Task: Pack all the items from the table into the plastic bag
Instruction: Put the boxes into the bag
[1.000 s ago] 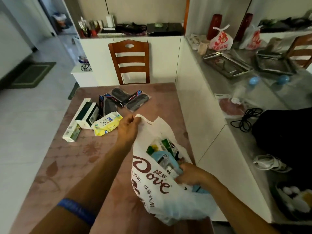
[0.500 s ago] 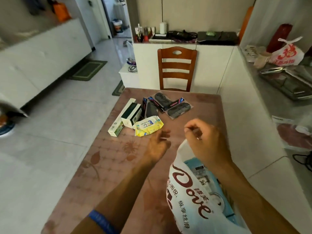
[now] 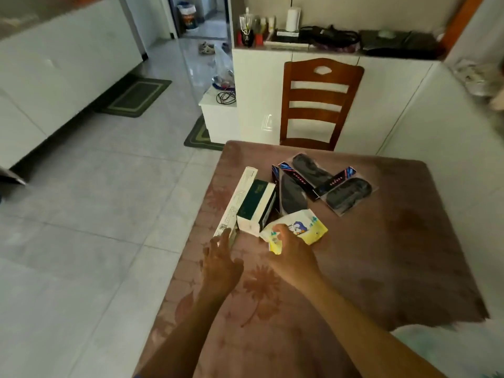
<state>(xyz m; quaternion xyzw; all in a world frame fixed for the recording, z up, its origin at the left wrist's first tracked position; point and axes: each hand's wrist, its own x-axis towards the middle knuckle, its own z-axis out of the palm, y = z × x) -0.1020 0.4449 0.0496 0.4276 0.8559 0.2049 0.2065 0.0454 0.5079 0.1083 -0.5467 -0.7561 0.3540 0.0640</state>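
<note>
Desk (image 3: pixel 381 268) with brown flower-pattern cover, six loose items in one cluster, places given from the green box (image 3: pixel 256 207). One long white carton (image 3: pixel 236 201) touching its left side, lying along the desk's left edge. One yellow-and-white wipes pack (image 3: pixel 305 226) just right of and nearer than the box, touching its near corner. Three clear packs of dark insoles: one (image 3: pixel 290 197) right against the box's right side, one (image 3: pixel 311 171) beyond and right, one (image 3: pixel 346 196) farthest right; the three overlap at their card headers. One plastic bag (image 3: pixel 447 350), whitish, only a blurred edge at the lower right corner, well apart from the box, contents not readable. Two hands: left hand (image 3: pixel 222 264) open, fingers spread, fingertips at the near end of the white carton, gripping nothing. Right hand (image 3: pixel 290 255) lies on the near left end of the wipes pack, fingers curled over it; cannot tell if it is actually gripped. One wooden chair (image 3: pixel 319 105) beyond the box at the desk's far edge.
</note>
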